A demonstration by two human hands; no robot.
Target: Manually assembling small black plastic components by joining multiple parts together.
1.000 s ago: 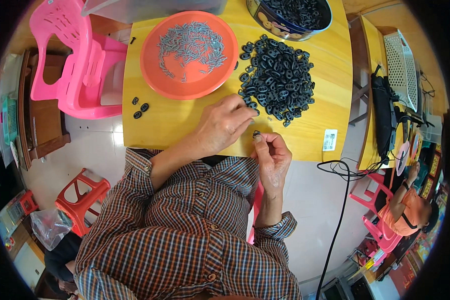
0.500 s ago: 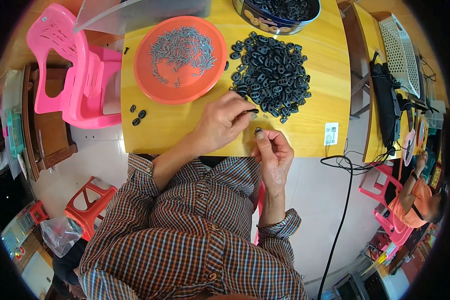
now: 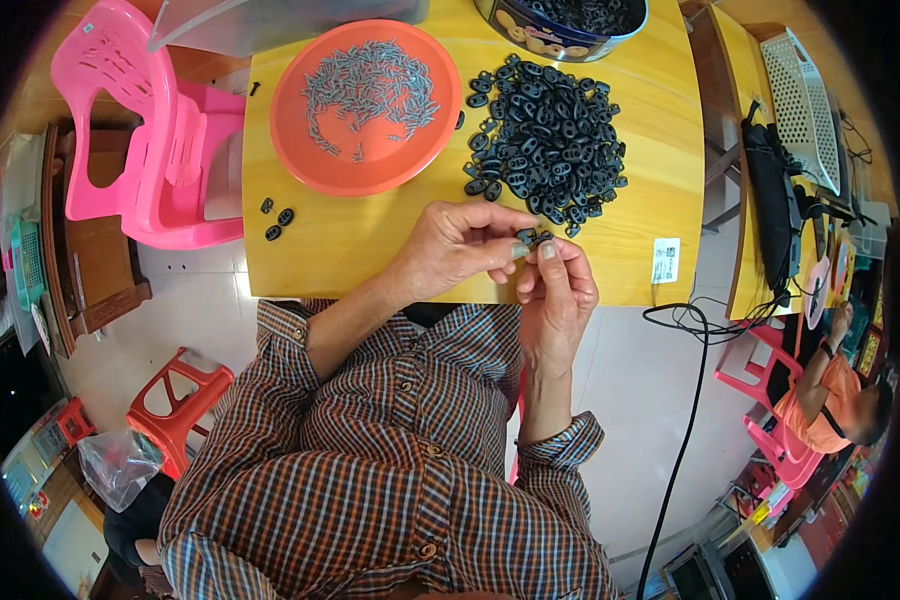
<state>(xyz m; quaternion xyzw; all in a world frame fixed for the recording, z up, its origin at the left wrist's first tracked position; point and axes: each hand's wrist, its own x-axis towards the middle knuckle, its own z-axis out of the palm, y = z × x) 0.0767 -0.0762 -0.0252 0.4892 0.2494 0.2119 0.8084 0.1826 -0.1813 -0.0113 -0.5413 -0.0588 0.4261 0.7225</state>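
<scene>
The left hand (image 3: 460, 245) is pinching a small black plastic piece (image 3: 526, 236) between thumb and fingers, and the right hand (image 3: 558, 300) is gripping another dark piece (image 3: 543, 238) in a similarly narrow pinch. Both pieces are sitting fingertip to fingertip above the near edge of the yellow desk (image 3: 320, 265); whether they are touching or already joined is hidden by the fingers, so this one pairing is looking unfinished.

Much is apparently remaining. A large heap of black two-holed oval pieces (image 3: 550, 140) is lying just beyond the hands, with a few strays spreading along its left edge. A patterned round tin (image 3: 555, 45) at the far edge is holding more small black parts (image 3: 590, 14). Left of the heap, an orange plastic dish (image 3: 370, 175) is carrying many small grey metal pins (image 3: 380, 85), with bare patches showing toward its near side.

What is done is harder to judge: three loose black pieces (image 3: 285, 217) are resting apart near the desk's left edge, but whether they are finished or merely set aside is not showing. No clear pile of completed pieces is appearing in view.
</scene>
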